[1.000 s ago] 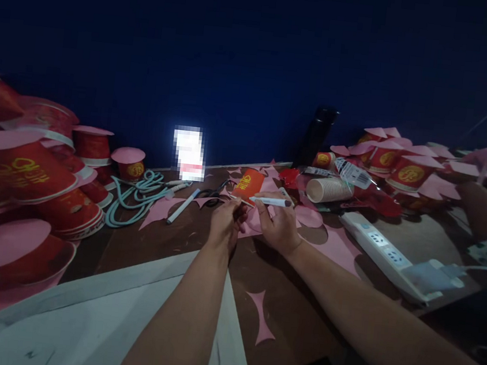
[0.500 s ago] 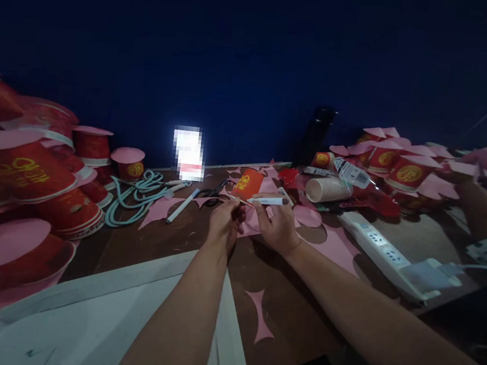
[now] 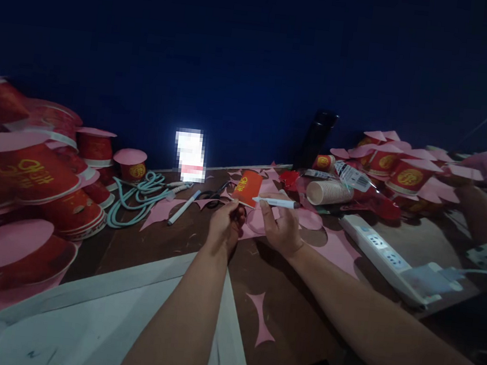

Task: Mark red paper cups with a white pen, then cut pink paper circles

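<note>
My left hand (image 3: 225, 222) is closed, its thumb and fingers pinching the near edge of a small red paper cup (image 3: 248, 186) with yellow lettering. The cup leans over the pink paper. In my right hand (image 3: 283, 226) is a white marker pen (image 3: 277, 203), held nearly level. Its tip points left, close to the cup's lower right edge; I cannot tell whether it touches. Under and beyond my hands lies pink paper with round holes cut out (image 3: 338, 252). Black scissors (image 3: 216, 196) and a second white marker (image 3: 184, 207) lie to the left.
Red cups with pink discs crowd the left (image 3: 31, 169) and the right back (image 3: 408, 175). A teal cord (image 3: 115, 209), a stack of paper cups (image 3: 328, 192), a power strip (image 3: 376, 243), a black bottle (image 3: 318, 135) and a white board (image 3: 95, 306) lie around. Another person's arm (image 3: 479, 213) shows at right.
The marker in my right hand has shifted slightly right, uncovering more of the red cup's lower edge. My left hand stays nearly in place at the cup.
</note>
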The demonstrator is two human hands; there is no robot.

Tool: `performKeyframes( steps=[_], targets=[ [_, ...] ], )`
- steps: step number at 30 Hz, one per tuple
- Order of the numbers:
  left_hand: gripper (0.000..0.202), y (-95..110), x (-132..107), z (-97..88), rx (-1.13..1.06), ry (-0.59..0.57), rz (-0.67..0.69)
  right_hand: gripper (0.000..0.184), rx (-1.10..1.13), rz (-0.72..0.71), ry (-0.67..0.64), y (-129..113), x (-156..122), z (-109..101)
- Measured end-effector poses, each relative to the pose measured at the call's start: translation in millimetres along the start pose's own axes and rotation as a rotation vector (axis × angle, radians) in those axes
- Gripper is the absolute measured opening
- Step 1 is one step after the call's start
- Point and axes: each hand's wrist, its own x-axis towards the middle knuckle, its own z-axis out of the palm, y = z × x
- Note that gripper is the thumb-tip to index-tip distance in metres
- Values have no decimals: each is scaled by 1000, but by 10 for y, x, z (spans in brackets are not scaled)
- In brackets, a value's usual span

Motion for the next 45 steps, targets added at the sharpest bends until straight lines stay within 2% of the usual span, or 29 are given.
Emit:
performKeyframes(
  steps=[9, 24, 29, 45],
  targets=[
    [9, 2, 7, 14, 24, 1, -17, 14, -40, -22, -70, -38, -21, 33],
    [8, 18, -7, 11, 18, -3, -50, 16, -100, -54, -71, 11, -51, 55],
    [8, 39, -37, 37, 15, 34, -71, 15, -107, -61, -79, 12, -48, 52],
    [8, 44, -52, 28, -12, 17, -48, 13, -60, -47, -109, -20, -19, 11]
  ],
)
